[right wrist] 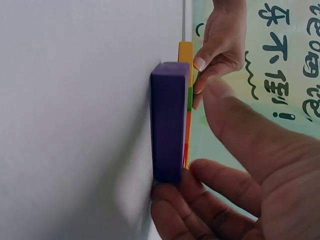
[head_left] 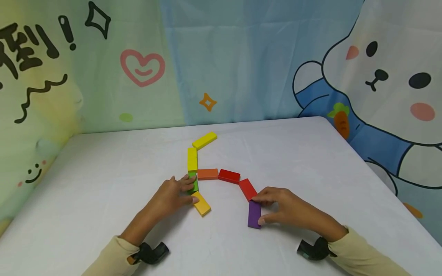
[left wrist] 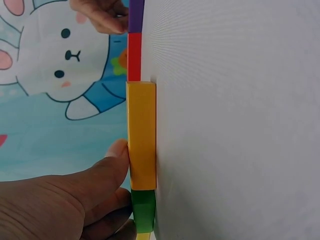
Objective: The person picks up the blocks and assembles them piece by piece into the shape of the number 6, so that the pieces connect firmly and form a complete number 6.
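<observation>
My left hand (head_left: 172, 195) rests over two blocks lying end to end. Its fingers touch the green block (head_left: 194, 186), partly hidden beneath them, while the thumb lies on the orange-yellow block (left wrist: 142, 135). On the other side, my right hand (head_left: 286, 207) is at a purple block (head_left: 254, 215) lying flat. In the right wrist view, fingertips (right wrist: 170, 195) meet the far end of the purple block, and the thumb is raised apart from it. A red block (head_left: 247, 189) leads up to the purple one, its lower end beside the right fingertips.
A second red block (head_left: 229, 176) and an orange block (head_left: 207, 174) link the two sides of the line. Two yellow blocks (head_left: 192, 160) run toward the back. All lie on a white-covered table (head_left: 103, 184), before a printed cartoon backdrop (head_left: 241, 57).
</observation>
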`<state>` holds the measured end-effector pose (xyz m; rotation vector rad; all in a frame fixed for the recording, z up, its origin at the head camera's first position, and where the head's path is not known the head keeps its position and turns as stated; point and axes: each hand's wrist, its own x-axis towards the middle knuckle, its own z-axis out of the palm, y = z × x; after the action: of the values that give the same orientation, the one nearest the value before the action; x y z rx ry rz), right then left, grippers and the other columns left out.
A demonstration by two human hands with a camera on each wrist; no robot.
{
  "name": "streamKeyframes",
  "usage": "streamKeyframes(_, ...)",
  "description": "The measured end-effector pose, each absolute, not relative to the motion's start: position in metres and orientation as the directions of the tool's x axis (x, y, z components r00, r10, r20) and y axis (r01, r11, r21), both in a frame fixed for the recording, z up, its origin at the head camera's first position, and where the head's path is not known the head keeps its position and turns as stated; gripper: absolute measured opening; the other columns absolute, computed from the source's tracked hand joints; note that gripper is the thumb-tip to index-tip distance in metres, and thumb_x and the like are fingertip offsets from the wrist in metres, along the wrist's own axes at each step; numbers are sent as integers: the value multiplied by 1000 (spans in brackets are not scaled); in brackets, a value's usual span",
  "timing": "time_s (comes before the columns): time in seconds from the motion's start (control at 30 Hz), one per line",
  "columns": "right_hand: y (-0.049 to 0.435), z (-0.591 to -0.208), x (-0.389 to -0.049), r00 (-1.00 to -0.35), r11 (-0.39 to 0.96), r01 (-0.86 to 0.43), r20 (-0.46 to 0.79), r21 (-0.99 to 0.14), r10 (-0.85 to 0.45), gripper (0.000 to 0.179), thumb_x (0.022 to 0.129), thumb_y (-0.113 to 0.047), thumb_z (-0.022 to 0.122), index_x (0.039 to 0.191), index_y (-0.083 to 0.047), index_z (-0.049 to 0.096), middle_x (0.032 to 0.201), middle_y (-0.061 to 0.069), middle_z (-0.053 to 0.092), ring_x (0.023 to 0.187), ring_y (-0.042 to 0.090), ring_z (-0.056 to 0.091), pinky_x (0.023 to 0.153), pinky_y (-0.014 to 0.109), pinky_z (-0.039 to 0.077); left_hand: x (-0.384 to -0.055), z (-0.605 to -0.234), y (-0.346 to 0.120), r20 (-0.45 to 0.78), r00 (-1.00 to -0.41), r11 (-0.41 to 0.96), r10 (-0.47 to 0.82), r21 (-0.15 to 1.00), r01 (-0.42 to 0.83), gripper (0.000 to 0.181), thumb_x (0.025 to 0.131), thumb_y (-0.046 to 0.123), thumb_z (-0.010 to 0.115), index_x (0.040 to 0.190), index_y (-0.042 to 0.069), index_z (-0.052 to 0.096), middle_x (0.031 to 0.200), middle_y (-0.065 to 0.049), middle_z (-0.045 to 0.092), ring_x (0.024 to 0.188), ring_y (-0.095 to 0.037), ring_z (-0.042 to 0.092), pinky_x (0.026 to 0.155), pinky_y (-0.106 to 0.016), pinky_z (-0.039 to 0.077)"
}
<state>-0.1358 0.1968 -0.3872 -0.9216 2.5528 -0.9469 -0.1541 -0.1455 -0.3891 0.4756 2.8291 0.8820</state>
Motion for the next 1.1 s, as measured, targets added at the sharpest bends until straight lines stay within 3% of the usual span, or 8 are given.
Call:
streamKeyframes(0.23, 197, -382, -135, -751, 615, -516, -31, -597, -660, 55, 79, -35, 81, 127, -14, 66, 117, -7, 60, 104, 12, 57, 88, 33, 53, -154, -390, -146, -21, -936, 772, 351, 572, 277, 57, 80, 23, 81, 130, 3, 61, 139, -6, 53, 138, -29, 37, 112, -53, 22)
streamKeyframes(0.43, 202, -382, -143, -633, 477, -642, 64, -600, -771, 43, 82, -17, 79, 124, -13, 68, 121, -7, 59, 112, 13, 55, 93, 31, 50, -154, -389, -147, -17, -937, 782, 348, 557, 280, 57, 80, 23, 81, 130, 3, 61, 139, -5, 53, 137, -27, 38, 112, -53, 23)
streamKeyframes(0.8, 202, -391, -157, -515, 332, -693, 117, -640, -849, 38, 88, -21, 75, 123, -11, 69, 122, -5, 64, 109, 12, 54, 87, 29, 52, -154, -389, -147, -17, -935, 776, 355, 563, 285, 58, 80, 23, 81, 130, 3, 61, 139, -6, 53, 137, -27, 37, 112, -53, 24)
streamKeyframes(1.1, 197, -388, -154, -529, 398, -634, -4, -664, -849, 39, 88, -30, 73, 124, -14, 69, 122, -7, 59, 112, 13, 50, 93, 30, 49, -155, -392, -147, 5, -927, 758, 375, 574, 310, 56, 79, 21, 81, 128, 0, 62, 138, -6, 54, 136, -24, 38, 112, -51, 25)
